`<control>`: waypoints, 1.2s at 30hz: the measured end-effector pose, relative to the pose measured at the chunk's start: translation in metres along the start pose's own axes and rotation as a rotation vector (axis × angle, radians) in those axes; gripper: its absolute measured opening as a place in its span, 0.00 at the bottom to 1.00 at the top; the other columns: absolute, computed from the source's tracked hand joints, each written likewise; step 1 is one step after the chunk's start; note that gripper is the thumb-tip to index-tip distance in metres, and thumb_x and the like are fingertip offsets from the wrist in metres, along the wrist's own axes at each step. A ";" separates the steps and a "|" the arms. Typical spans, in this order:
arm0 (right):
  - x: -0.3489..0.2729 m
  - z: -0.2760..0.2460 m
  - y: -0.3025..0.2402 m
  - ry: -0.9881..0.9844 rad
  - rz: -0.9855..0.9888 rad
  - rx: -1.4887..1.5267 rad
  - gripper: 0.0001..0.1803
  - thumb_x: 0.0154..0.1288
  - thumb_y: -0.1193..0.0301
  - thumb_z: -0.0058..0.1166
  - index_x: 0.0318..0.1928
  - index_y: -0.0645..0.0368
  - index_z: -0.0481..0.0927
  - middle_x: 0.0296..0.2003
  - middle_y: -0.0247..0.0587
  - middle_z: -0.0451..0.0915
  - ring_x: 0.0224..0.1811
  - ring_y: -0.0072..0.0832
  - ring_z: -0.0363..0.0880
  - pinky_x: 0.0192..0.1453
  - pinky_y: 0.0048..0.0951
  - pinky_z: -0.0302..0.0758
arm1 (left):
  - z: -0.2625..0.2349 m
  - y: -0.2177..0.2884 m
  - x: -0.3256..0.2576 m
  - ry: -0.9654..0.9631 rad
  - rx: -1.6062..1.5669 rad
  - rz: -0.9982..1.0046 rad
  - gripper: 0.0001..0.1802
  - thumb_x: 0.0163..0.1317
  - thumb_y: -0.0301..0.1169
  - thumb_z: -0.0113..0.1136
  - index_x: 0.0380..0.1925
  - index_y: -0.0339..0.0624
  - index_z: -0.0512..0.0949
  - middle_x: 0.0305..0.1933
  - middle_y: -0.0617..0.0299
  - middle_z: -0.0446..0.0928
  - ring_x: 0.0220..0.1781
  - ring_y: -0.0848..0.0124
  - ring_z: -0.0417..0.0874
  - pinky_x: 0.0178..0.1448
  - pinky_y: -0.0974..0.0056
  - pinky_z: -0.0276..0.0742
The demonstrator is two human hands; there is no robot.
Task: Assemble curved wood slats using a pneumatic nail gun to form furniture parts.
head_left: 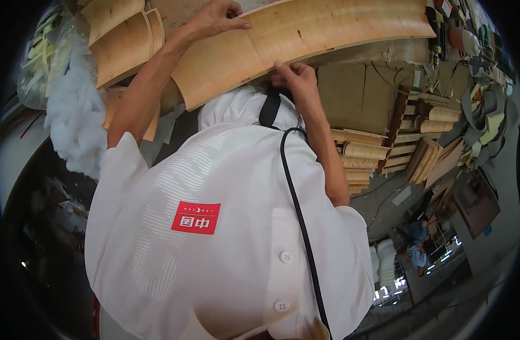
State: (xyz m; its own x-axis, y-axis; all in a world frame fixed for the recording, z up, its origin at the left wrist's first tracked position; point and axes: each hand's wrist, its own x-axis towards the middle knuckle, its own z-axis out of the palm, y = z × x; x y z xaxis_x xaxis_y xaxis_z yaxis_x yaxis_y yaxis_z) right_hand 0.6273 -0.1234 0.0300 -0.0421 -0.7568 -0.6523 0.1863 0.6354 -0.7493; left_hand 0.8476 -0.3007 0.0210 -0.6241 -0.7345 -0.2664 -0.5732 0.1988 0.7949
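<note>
A long curved plywood panel (328, 27) stretches across the top of the view, with a thin seam crossing its face. My left hand (214, 19) is at the panel's far edge, its thumb lying on the wood near the seam and its other fingers curled. At the near edge, my right hand (299, 80) pinches the wood with bent fingers, just right of the seam. Part of the right fingers is hidden behind the hand.
More curved plywood pieces (124, 48) lie at the upper left, beside white stuffing (73, 116). Stacked curved panels (359, 153) and a wooden rack (398, 133) stand at right. A black cable (296, 209) hangs over my shirt. Another person (418, 252) is far off.
</note>
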 end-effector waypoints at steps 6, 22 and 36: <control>-0.002 0.007 0.007 0.002 -0.175 -0.310 0.17 0.55 0.67 0.67 0.37 0.69 0.83 0.29 0.40 0.84 0.29 0.20 0.79 0.36 0.23 0.75 | 0.013 -0.008 -0.003 0.028 -0.135 -0.148 0.19 0.50 0.39 0.72 0.34 0.34 0.81 0.26 0.60 0.80 0.27 0.76 0.79 0.33 0.69 0.74; 0.007 -0.004 0.026 -0.078 -0.189 -0.227 0.16 0.56 0.67 0.68 0.37 0.69 0.83 0.27 0.39 0.83 0.29 0.20 0.78 0.35 0.22 0.74 | 0.014 -0.005 -0.010 0.044 -0.195 -0.123 0.20 0.50 0.39 0.73 0.33 0.33 0.82 0.26 0.61 0.81 0.27 0.76 0.78 0.32 0.69 0.73; 0.008 -0.004 0.029 -0.067 -0.218 -0.276 0.15 0.56 0.68 0.67 0.37 0.68 0.83 0.27 0.38 0.83 0.29 0.20 0.78 0.35 0.22 0.74 | 0.019 -0.002 -0.010 0.087 -0.210 -0.184 0.19 0.50 0.42 0.72 0.31 0.36 0.80 0.23 0.64 0.78 0.24 0.78 0.75 0.29 0.70 0.69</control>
State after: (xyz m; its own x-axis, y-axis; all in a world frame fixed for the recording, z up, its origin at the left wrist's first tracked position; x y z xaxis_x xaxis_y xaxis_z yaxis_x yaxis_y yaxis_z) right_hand 0.6280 -0.1108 0.0027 0.0144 -0.8816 -0.4718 -0.0928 0.4686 -0.8785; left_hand 0.8451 -0.2819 0.0116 -0.4671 -0.8003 -0.3760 -0.5445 -0.0747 0.8354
